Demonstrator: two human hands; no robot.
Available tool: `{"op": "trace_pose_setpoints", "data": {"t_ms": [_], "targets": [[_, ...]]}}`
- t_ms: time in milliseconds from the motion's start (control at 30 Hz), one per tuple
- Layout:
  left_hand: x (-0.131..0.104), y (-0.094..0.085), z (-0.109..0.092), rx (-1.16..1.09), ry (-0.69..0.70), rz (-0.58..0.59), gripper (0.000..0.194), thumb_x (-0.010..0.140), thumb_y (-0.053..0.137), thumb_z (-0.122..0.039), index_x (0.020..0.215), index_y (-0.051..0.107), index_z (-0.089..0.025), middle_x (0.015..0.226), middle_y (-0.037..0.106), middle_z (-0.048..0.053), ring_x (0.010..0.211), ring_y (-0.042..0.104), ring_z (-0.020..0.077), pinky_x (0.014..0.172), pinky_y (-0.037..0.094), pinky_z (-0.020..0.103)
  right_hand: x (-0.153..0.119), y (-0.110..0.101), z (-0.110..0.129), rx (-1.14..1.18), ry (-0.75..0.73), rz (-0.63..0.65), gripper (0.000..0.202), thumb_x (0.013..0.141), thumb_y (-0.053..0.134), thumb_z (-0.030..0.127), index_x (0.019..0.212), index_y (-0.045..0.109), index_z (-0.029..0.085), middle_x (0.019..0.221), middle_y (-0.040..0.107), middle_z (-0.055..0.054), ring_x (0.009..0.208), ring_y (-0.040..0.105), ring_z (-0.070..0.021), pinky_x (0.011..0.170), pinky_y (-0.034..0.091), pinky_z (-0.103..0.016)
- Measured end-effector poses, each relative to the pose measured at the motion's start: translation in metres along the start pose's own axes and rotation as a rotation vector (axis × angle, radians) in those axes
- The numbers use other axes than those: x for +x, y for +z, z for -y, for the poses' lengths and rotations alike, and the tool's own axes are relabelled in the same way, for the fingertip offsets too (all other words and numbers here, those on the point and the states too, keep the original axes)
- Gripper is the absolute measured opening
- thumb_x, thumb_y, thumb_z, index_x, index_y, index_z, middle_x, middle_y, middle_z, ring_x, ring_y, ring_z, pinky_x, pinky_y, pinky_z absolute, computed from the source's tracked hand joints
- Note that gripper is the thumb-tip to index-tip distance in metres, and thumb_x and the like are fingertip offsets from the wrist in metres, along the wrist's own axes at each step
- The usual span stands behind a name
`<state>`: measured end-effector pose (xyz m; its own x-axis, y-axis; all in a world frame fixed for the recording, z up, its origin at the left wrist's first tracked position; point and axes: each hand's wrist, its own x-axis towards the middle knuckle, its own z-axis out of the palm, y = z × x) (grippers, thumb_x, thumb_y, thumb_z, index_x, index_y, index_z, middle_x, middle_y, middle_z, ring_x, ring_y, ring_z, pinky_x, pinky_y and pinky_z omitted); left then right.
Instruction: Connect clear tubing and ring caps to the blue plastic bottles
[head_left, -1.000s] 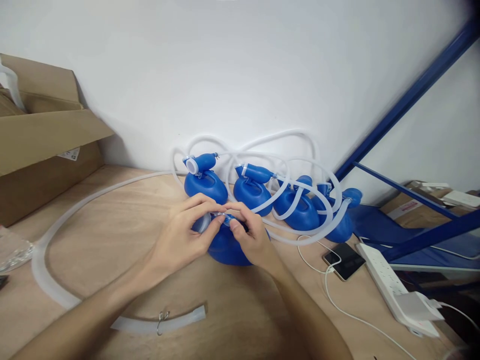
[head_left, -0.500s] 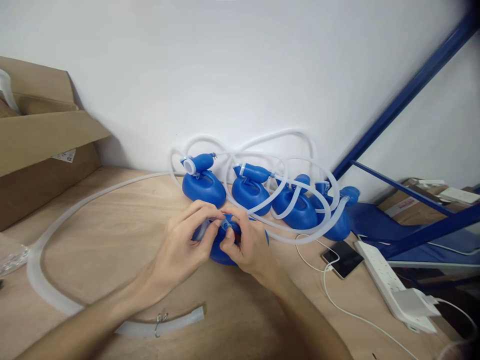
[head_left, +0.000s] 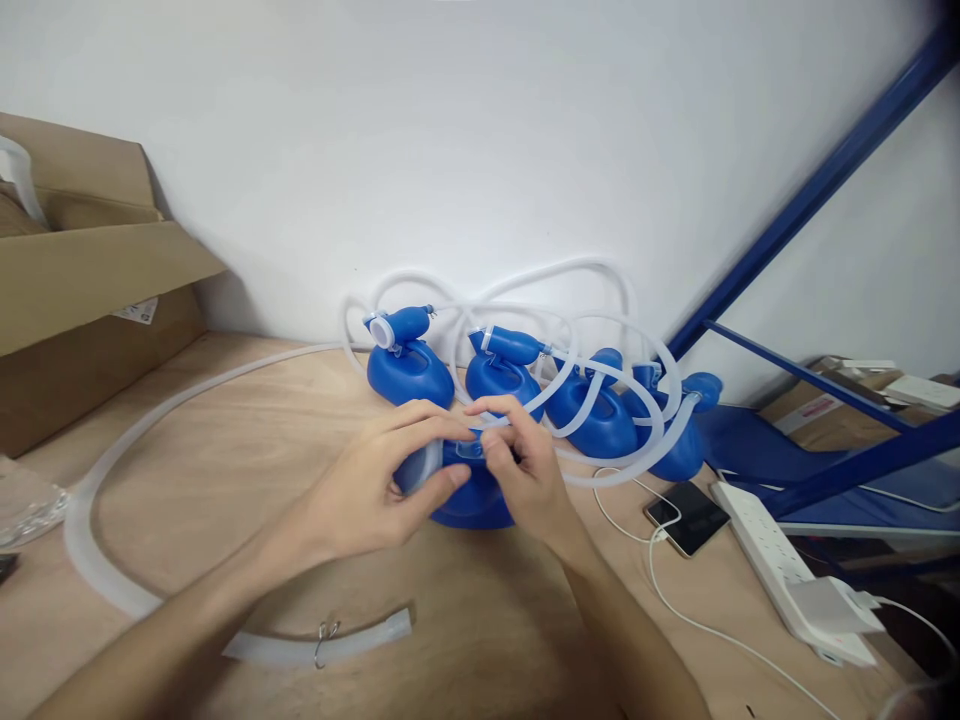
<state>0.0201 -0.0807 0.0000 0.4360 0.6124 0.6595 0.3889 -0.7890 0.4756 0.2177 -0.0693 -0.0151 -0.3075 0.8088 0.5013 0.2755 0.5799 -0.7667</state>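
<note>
A blue plastic urinal bottle (head_left: 476,508) stands on the table in front of me, partly covered by both hands. My left hand (head_left: 390,475) curves around its neck from the left, thumb on the near side and fingers on the far side. Inside that hand's hollow shows the whitish cap (head_left: 424,468). A small clear plastic strap (head_left: 470,450) lies along the top of the neck. At its right end my right hand (head_left: 525,470) pinches with thumb and bent fingers; its index finger stretches out above. The exact contact at the fingertips is partly hidden.
Several similar blue bottles (head_left: 411,378) stand by the wall with looped white tubes (head_left: 600,262). One tube end (head_left: 360,640) with a wire clip (head_left: 322,645) lies near me. A cardboard box (head_left: 97,290) is left; a phone (head_left: 686,518) and power strip (head_left: 787,570) are right.
My right hand has shifted slightly right along the bottle's neck. The fingertips of both hands, close together before, are now farther apart, with more of the clear strap showing.
</note>
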Motion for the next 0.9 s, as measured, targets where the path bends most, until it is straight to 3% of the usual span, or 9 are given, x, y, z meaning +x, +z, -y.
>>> {"op": "trace_pose_setpoints", "data": {"t_ms": [100,200,267,333,433,567,667,767,900], "targets": [[0.0,-0.017,0.006,0.014,-0.075,0.14,0.047,0.089,0.076,-0.04,0.134,0.066,-0.03,0.128,0.076,0.005,0.115,0.072,0.0281,0.098,0.058,0.037,0.003,-0.009,0.003,-0.002,0.065,0.018,0.031,0.106,0.047,0.044,0.125,0.062,0.026,0.067,0.059,0.005,0.062,0.058,-0.0147,0.066,0.047,-0.028],[-0.001,-0.033,0.012,0.083,-0.199,0.136,0.05,0.083,0.077,-0.054,0.126,0.069,-0.029,0.12,0.078,0.004,0.1,0.074,0.0282,0.086,0.06,0.037,0.005,-0.026,0.004,-0.231,0.087,0.118,0.048,0.105,0.049,0.056,0.145,0.054,0.031,0.104,0.071,-0.004,0.099,0.069,-0.0226,0.093,0.053,-0.038],[-0.002,-0.04,0.013,0.125,-0.339,0.113,0.05,0.083,0.073,-0.063,0.116,0.069,-0.026,0.114,0.077,0.005,0.087,0.072,0.0263,0.074,0.058,0.037,0.008,-0.042,-0.003,-0.432,0.132,0.214,0.062,0.102,0.051,0.062,0.158,0.041,0.037,0.138,0.062,-0.007,0.127,0.06,-0.0287,0.107,0.048,-0.045],[-0.002,-0.042,0.011,0.179,-0.462,0.074,0.053,0.082,0.07,-0.068,0.11,0.065,-0.024,0.11,0.075,0.006,0.081,0.069,0.0257,0.069,0.056,0.038,0.011,-0.06,-0.02,-0.564,0.242,0.393,0.074,0.097,0.057,0.065,0.163,0.034,0.039,0.154,0.051,-0.008,0.139,0.052,-0.0335,0.111,0.046,-0.05],[-0.001,-0.036,0.008,0.227,-0.504,0.088,0.055,0.082,0.066,-0.071,0.107,0.063,-0.023,0.106,0.074,0.007,0.083,0.068,0.0277,0.076,0.056,0.042,0.018,-0.079,-0.051,-0.546,0.424,0.671,0.067,0.095,0.061,0.058,0.154,0.051,0.028,0.144,0.058,-0.011,0.131,0.057,-0.0344,0.108,0.048,-0.048],[0.0,-0.025,0.016,0.158,-0.508,0.126,0.066,0.08,0.066,-0.073,0.125,0.062,-0.025,0.115,0.072,0.007,0.095,0.069,0.0306,0.084,0.057,0.045,0.026,-0.083,-0.073,-0.534,0.392,0.707,0.045,0.093,0.065,0.052,0.123,0.071,0.019,0.122,0.064,-0.012,0.111,0.062,-0.0304,0.098,0.051,-0.045],[0.002,-0.024,0.026,0.105,-0.568,0.017,0.073,0.078,0.068,-0.075,0.13,0.06,-0.025,0.118,0.071,0.008,0.099,0.07,0.0307,0.08,0.058,0.041,0.028,-0.077,-0.064,-0.53,0.287,0.707,0.039,0.092,0.068,0.053,0.111,0.071,0.019,0.114,0.064,-0.009,0.106,0.061,-0.028,0.092,0.051,-0.043],[0.007,-0.033,0.032,0.127,-0.619,-0.078,0.059,0.082,0.064,-0.075,0.114,0.068,-0.025,0.113,0.074,0.006,0.1,0.07,0.0294,0.079,0.056,0.037,0.025,-0.067,-0.041,-0.558,0.127,0.683,0.031,0.091,0.072,0.048,0.105,0.068,0.02,0.112,0.063,-0.007,0.103,0.06,-0.0254,0.088,0.051,-0.041],[0.012,-0.047,0.032,0.227,-0.654,-0.171,0.053,0.082,0.065,-0.074,0.1,0.071,-0.025,0.103,0.076,0.002,0.081,0.069,0.0241,0.068,0.052,0.032,0.014,-0.05,-0.012,-0.693,-0.173,0.569,0.024,0.083,0.081,0.033,0.096,0.067,0.018,0.11,0.066,-0.007,0.105,0.059,-0.0259,0.096,0.051,-0.043]]}}
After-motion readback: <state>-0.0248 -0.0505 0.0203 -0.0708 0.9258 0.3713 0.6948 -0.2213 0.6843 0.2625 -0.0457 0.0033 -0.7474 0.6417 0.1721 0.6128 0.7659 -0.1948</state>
